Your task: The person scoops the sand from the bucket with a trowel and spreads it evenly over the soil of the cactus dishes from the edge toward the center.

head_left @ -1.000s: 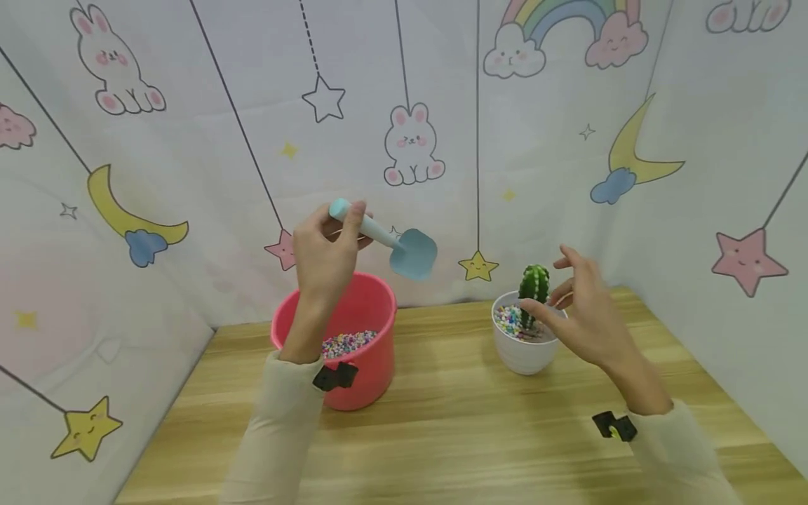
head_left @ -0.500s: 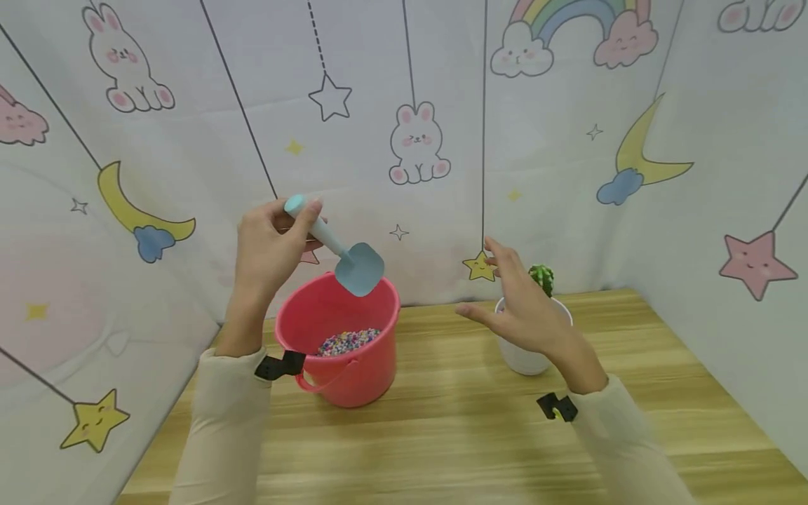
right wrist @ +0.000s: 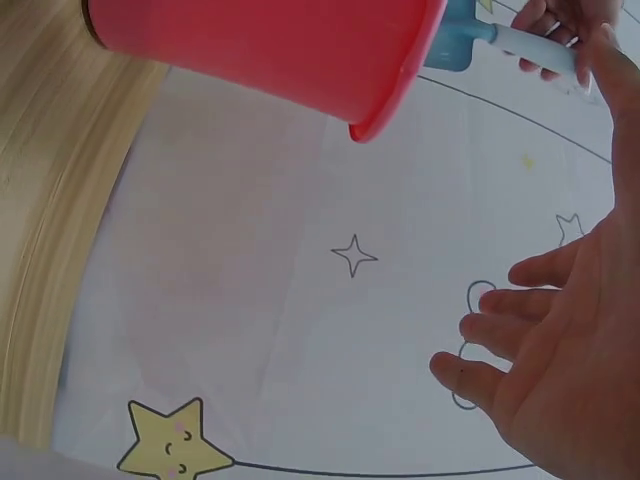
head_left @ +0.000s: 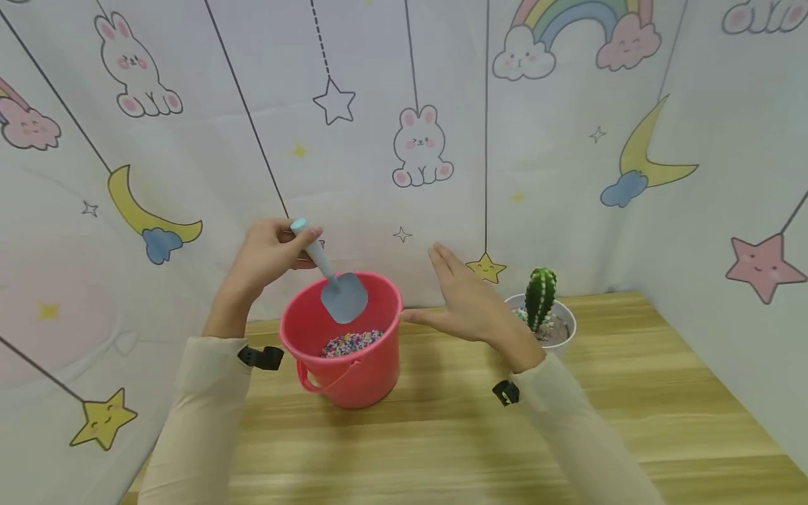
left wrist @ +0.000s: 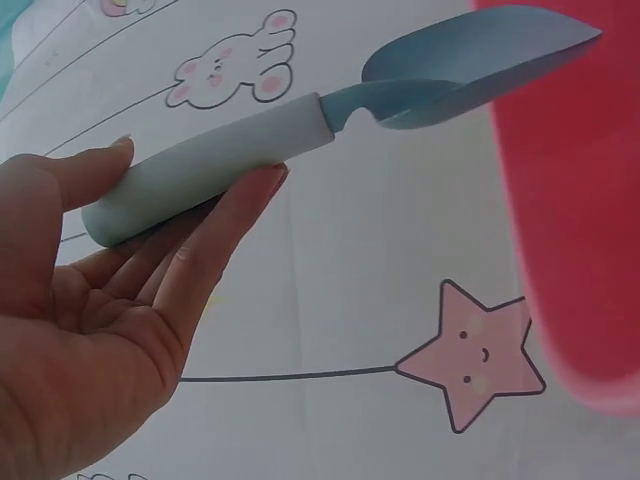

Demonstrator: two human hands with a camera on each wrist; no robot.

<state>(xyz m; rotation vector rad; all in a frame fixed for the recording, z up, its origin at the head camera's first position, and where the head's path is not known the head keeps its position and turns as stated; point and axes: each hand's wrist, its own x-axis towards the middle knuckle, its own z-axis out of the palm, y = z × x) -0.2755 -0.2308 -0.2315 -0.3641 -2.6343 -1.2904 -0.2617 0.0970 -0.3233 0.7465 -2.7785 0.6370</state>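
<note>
My left hand [head_left: 268, 249] pinches the pale handle of a blue toy shovel [head_left: 344, 298], its blade pointing down at the mouth of a pink bucket [head_left: 369, 379]. Small colourful beads [head_left: 352, 343] lie inside the bucket. In the left wrist view, thumb and fingers grip the handle [left wrist: 210, 165] near its end. My right hand [head_left: 470, 298] holds nothing; its fingers are extended and the thumb is spread, close to the bucket's right rim. The right wrist view shows this hand [right wrist: 560, 350] apart from the bucket wall [right wrist: 270, 50].
A white pot [head_left: 570, 328] with a green cactus [head_left: 541, 298] stands on the wooden table [head_left: 442, 449], behind the right forearm. Beads and a brownish patch show in the pot. Patterned cloth walls [head_left: 353, 189] enclose the table at the back and sides.
The left hand has moved left and down, bringing the shovel blade from above the bucket's right side to its mouth. My right hand has moved left, from the cactus pot to beside the bucket.
</note>
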